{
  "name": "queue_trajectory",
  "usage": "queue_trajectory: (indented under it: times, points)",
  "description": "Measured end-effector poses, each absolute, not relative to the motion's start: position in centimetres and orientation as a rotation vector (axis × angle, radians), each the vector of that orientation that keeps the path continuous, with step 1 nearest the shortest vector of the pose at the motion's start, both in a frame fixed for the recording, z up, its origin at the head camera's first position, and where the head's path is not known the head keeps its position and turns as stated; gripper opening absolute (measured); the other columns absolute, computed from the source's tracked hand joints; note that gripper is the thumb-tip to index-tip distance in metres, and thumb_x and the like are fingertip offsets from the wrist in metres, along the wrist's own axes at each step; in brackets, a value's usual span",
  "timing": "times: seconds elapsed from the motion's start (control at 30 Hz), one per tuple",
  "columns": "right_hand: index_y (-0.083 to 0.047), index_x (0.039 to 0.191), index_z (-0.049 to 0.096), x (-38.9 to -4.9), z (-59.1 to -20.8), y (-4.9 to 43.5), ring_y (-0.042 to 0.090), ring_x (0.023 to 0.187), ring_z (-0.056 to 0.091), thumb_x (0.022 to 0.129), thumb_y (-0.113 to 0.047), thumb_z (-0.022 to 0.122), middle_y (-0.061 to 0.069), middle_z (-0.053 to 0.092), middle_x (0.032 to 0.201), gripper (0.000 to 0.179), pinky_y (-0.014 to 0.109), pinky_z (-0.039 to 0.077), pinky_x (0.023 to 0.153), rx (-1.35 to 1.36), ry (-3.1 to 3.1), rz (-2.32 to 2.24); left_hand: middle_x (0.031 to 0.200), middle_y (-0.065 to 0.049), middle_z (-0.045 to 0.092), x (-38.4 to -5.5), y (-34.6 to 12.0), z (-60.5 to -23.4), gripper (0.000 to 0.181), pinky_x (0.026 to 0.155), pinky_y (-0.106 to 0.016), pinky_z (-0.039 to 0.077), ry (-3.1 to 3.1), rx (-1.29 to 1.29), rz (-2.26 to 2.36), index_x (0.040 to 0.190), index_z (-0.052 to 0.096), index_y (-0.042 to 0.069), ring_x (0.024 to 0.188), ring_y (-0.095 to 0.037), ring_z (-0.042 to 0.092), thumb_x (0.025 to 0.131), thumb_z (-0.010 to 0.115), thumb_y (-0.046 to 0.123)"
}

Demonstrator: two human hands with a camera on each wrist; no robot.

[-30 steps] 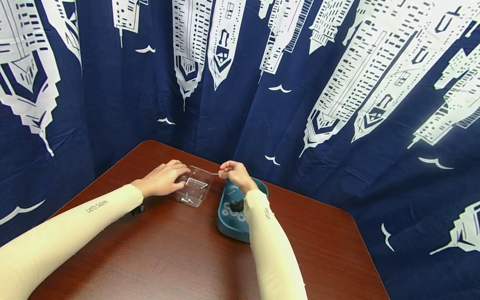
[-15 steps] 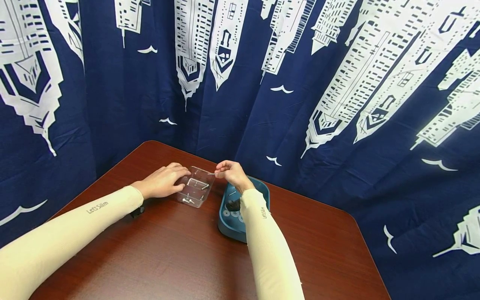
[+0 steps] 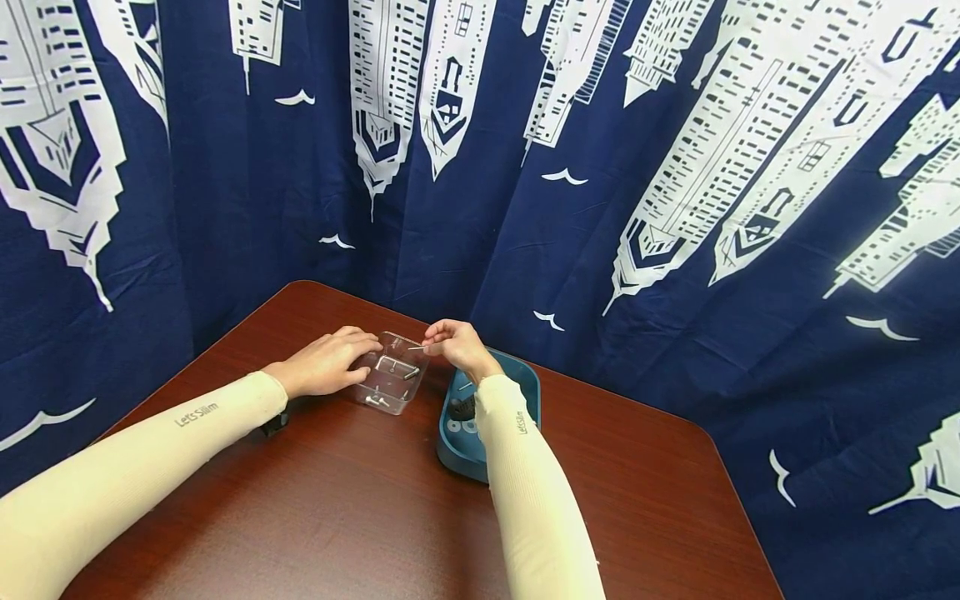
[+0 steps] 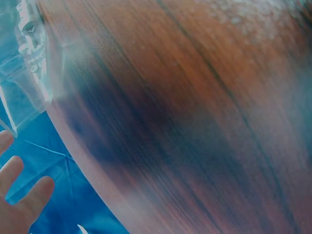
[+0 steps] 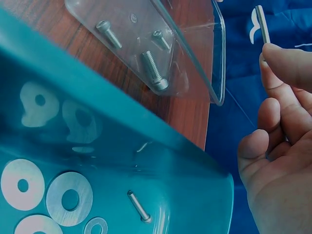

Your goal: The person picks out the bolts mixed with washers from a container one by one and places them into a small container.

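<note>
Between the thumb and forefinger of my right hand (image 3: 459, 346) I pinch a slim metal bolt (image 5: 263, 24); its threaded end points out and my fingers hide the rest. The bolt is at the right rim of a clear plastic box (image 3: 390, 392), which contains several socket-head bolts (image 5: 155, 70). My left hand (image 3: 324, 362) lies at the box's left side, fingers extended near its rim; the left wrist view shows only fingertips, so firm contact cannot be judged. Below my right wrist stands a blue tray (image 3: 459, 463) with flat washers (image 5: 69, 198) and a small bolt (image 5: 139, 206).
A dark object (image 3: 462, 409) lies in the blue tray, partly behind my right sleeve. Box and tray stand side by side on a reddish-brown wooden table (image 3: 322, 500), near its far edge. Behind the table hangs a navy curtain (image 3: 480, 233) with white building prints.
My right hand has moved left with the bolt, from above the tray to the clear box's rim. The left hand and the box have barely moved.
</note>
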State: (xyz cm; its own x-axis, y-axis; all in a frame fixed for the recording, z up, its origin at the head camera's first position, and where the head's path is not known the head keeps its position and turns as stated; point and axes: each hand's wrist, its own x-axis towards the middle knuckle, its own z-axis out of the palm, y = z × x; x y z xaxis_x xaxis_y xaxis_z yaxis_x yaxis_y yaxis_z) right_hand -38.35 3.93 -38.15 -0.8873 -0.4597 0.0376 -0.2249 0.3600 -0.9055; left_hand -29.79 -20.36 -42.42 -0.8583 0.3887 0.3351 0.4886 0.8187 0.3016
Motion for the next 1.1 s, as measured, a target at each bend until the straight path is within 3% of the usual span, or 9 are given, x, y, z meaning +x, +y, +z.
queue_trajectory:
  times: [0.17,0.4,0.67,1.1]
  points:
    - [0.006,0.099,0.065,-38.3,-38.0,3.7,0.010,0.073,0.065,0.079,0.014,0.069,0.006,0.071,0.082,0.022,0.047,0.056,0.093,-0.612,2.371,-1.560,0.143,-0.014,0.058,-29.9,-20.3,-42.4,0.046,0.107,-0.057,0.042,-2.759,-0.673,-0.566,0.135,0.062,0.005,0.131,-0.032,0.049,0.092,0.067,0.019]
    - [0.003,0.097,0.065,-38.3,-38.0,4.1,0.011,0.077,0.067,0.078,0.013,0.071,0.026,0.072,0.103,0.022,0.031,0.059,0.081,-0.614,2.376,-1.567,0.144,-0.013,0.057,-30.1,-20.1,-42.3,0.046,0.108,-0.057,0.042,-2.769,-0.676,-0.554,0.136,0.061,0.006,0.132,-0.032,0.048,0.093,0.066,0.022]
    - [0.002,0.100,0.066,-38.2,-37.9,5.0,0.013,0.080,0.068,0.081,0.009,0.071,0.020,0.073,0.100,0.021,0.042,0.056,0.092,-0.606,2.401,-1.544,0.144,-0.014,0.057,-30.1,-20.0,-42.3,0.046,0.108,-0.057,0.041,-2.763,-0.675,-0.549,0.136,0.061,0.005,0.132,-0.032,0.048,0.093,0.066,0.021]
    - [0.002,0.101,0.066,-38.0,-37.9,7.1,0.012,0.080,0.068,0.082,0.008,0.071,0.011,0.073,0.092,0.020,0.034,0.056,0.086,-0.575,2.403,-1.572,0.140,-0.013,0.059,-30.2,-20.3,-42.3,0.046,0.106,-0.056,0.043,-2.757,-0.687,-0.521,0.134,0.062,0.006,0.132,-0.032,0.049,0.091,0.066,0.021]
